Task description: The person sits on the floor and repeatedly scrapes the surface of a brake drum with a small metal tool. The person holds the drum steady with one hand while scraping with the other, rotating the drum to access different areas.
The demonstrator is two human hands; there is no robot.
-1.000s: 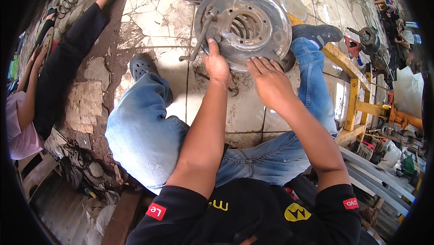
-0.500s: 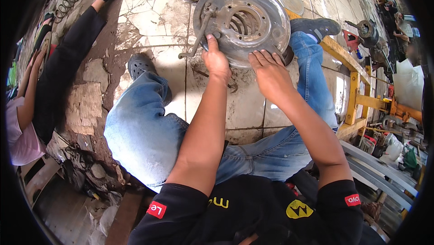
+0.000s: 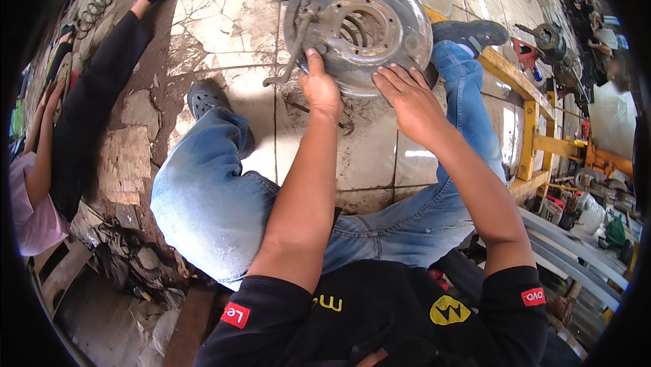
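Head view: metal plate [image 3: 359, 65] lies left of the yellow frame [image 3: 527, 147], edge grasped by the left hand [image 3: 321, 89]; the right hand [image 3: 410, 96] has slid slightly frameward, so covers another patch, its grip unclear

"How was the ground around the grip surfaced?"

"Beneath the grip, a pale tiled floor [image 3: 369, 143] was smeared with dirt; beyond it to the left, the tiles were badly cracked."

"And farther left?"

"A rough brown strip of ground [image 3: 163, 48] was exposed there, partly covered by a worn wooden board [image 3: 122, 177]."

"What was seen to the right?"

"A yellow frame [image 3: 527, 143] was stood right of the grip; nearer on that side, grey bars [image 3: 576, 250] were ranged."

"And the light?"

"A white glare [image 3: 419, 153] was thrown off the tiles, just right of the grip and nearer."
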